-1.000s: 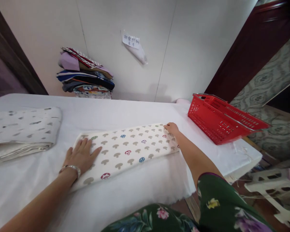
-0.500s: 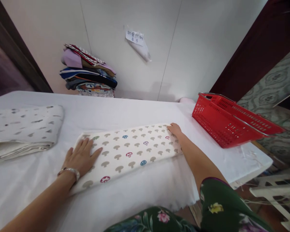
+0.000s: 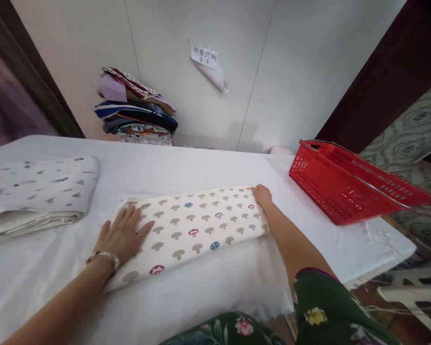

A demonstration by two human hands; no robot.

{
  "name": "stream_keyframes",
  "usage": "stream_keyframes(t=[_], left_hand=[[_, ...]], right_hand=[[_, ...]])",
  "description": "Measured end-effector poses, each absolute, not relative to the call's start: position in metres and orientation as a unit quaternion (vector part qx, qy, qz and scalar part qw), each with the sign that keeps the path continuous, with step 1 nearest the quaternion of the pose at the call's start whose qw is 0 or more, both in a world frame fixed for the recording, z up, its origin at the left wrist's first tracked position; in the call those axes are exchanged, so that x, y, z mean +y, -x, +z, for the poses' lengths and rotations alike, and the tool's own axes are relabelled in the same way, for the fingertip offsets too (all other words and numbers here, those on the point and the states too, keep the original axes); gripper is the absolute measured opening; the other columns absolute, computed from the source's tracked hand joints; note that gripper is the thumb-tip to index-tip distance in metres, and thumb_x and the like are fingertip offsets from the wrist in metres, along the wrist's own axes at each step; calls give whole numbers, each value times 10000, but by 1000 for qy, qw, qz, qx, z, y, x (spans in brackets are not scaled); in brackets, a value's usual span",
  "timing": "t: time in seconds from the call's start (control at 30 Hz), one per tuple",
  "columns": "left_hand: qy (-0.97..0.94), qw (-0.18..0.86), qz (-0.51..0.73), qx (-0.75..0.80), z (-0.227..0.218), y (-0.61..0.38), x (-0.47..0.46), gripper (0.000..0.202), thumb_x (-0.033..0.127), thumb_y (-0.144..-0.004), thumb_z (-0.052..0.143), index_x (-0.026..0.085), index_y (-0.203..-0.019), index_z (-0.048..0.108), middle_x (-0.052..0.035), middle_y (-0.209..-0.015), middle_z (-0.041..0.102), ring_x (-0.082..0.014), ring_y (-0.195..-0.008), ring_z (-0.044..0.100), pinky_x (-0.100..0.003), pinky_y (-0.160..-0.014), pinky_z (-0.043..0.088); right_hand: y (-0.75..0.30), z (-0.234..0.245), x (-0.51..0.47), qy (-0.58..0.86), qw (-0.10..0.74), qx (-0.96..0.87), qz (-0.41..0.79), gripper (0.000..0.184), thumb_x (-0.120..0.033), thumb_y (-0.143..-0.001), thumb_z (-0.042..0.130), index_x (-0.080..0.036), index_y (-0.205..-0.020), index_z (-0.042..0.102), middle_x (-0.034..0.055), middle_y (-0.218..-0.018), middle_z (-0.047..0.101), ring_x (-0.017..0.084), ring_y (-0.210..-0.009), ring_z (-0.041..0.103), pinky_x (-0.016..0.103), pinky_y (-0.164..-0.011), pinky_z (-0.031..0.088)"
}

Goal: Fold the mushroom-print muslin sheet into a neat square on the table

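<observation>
Rests the spread left hand (image 3: 120,235) on the left end of the folded cloth (image 3: 201,221), near the front edge of the tabletop (image 3: 204,167); curls the right hand (image 3: 263,196) at the cloth's far right corner, cannot tell whether pinching. Seems soft, light; best taken by corners, layers together.

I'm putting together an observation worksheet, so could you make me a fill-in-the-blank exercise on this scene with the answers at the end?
1. The folded white cloth under the spread left hand is printed with small ____.
2. The silver-coloured metal bracelet circles the person's ____ wrist.
3. Beyond the right hand stands a perforated plastic basket coloured ____.
4. The dark green fabric sleeve is patterned with ____.

Missing words: mushrooms; left; red; flowers.
</observation>
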State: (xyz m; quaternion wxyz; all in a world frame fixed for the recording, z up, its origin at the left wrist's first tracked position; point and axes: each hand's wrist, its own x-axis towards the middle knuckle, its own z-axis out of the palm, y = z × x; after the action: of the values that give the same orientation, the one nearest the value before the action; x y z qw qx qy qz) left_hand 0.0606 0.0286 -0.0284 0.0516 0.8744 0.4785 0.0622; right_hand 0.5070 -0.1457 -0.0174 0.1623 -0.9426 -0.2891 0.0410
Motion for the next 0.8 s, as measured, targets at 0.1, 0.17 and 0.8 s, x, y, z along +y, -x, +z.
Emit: stream_keyframes(t=[0.1,0.17,0.8], left_hand=[[-873,58,63,480,-29,-61,28,687,552,-830,279,172,-1402,294,-90,-1503,228,-267,-1391,144,-532,-1092,171],[-872,59,63,482,-28,-62,28,695,553,-830,265,159,-1402,296,-91,-1504,223,-268,-1391,144,-533,-1093,169],[-868,79,59,486,-27,-63,24,743,602,-821,232,155,-1412,291,-94,-1512,199,-264,-1397,115,-522,-1100,133]], right_hand=[[-509,-15,-148,938,152,-308,42,323,-406,-865,443,-182,-968,651,88,-1014,668,206,-962,596,262,-780,422],[-507,-9,-148,936,145,-318,44,335,-394,-857,461,-157,-1004,648,105,-1028,665,221,-981,594,280,-814,422],[-444,-14,-153,869,43,-490,58,598,-508,-914,248,-200,-1427,248,76,-1524,132,227,-1401,67,511,-1093,86]])
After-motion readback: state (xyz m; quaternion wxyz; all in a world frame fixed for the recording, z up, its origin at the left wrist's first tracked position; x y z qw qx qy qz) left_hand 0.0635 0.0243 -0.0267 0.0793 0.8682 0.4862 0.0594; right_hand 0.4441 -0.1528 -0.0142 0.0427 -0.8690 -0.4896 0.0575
